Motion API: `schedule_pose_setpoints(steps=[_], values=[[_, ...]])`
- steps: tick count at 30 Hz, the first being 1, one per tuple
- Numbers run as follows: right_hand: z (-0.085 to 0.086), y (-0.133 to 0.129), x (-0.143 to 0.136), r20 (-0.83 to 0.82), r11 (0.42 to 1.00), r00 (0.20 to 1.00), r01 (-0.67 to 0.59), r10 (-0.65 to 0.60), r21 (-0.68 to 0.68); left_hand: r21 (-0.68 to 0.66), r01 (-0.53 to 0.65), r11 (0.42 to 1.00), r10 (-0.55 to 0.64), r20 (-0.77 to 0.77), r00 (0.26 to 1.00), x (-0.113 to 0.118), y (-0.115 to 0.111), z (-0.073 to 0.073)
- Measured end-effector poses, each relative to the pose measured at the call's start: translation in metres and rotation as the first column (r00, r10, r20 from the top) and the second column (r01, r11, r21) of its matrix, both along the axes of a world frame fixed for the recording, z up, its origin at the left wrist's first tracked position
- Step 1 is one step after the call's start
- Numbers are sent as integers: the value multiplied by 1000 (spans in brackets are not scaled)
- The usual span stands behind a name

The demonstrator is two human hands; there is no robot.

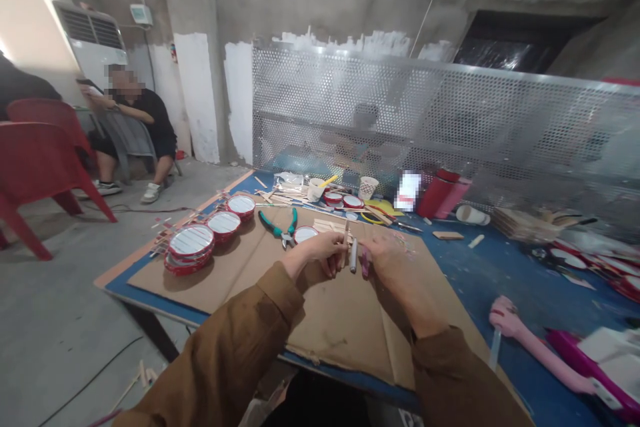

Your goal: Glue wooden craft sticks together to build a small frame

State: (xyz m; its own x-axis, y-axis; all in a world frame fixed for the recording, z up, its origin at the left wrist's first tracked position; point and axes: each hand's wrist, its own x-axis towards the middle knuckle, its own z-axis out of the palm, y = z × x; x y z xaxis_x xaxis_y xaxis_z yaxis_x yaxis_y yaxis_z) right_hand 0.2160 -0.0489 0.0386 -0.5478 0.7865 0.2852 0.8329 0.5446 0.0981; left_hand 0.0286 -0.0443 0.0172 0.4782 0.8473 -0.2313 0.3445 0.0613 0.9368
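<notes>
Above the cardboard sheet (pixel 345 327), my left hand (pixel 320 250) is closed on a thin wooden stick (pixel 346 240). Close beside it, my right hand (pixel 393 263) is closed around a small tool with a grey end (pixel 353 256) and a purple part (pixel 365 260); its exact kind is not clear. Just beyond my left hand lie a red-rimmed round piece with a white face (pixel 305 234) and pale wooden sticks (pixel 327 225). Green-handled pliers (pixel 281 230) rest left of these. Several similar round pieces (pixel 191 241) are stacked or standing along the cardboard's left side.
Paper cups (pixel 368 187), a phone (pixel 407 191) and a red bottle (pixel 438 193) stand at the table's back, before a perforated metal screen (pixel 310 107). A pink glue gun (pixel 537 347) lies at right. A person (pixel 137 113) sits far left near red chairs (pixel 40 160).
</notes>
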Motion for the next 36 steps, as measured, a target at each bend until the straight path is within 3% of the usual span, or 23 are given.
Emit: schedule_pose_setpoints(steps=[4, 11, 16, 19, 21, 23, 25, 27, 30, 36], values=[[1, -5, -14, 129, 996, 989, -69, 75, -52, -7, 6, 1000, -6, -5, 1000, 0, -2, 3], [-1, -12, -20, 251, 999, 967, -45, 39, 19, 12, 21, 1000, -21, -40, 999, 0, -1, 2], [-3, -9, -14, 142, 991, 990, -40, 22, 131, -20, 7, 1000, -8, -27, 1000, 2, -3, 5], [-3, -8, -10, -130, 976, 991, 12, 17, 218, -26, -13, 1000, 12, -25, 1000, 3, -5, 6], [-2, -8, -9, -414, 964, 904, 12, 103, 266, -6, -24, 1000, 24, -14, 1000, 3, -5, 5], [-2, -9, -10, -652, 968, 735, -20, 185, 251, 11, -23, 1000, 23, -1, 1000, 3, -4, 2], [-3, -11, -14, -801, 987, 576, -71, 161, 147, 16, -18, 1000, 17, 18, 1000, 3, -3, 1], [-5, -12, -18, -874, 992, 480, -125, 81, 23, 4, -11, 1000, 11, 21, 1000, 3, -3, 2], [-9, -14, -23, -909, 983, 417, -171, 12, -66, -12, -12, 1000, 12, 13, 1000, 5, -6, 7], [-9, -15, -25, -917, 977, 398, -187, -19, -101, 9, -35, 999, 35, -28, 999, 5, -7, 8]])
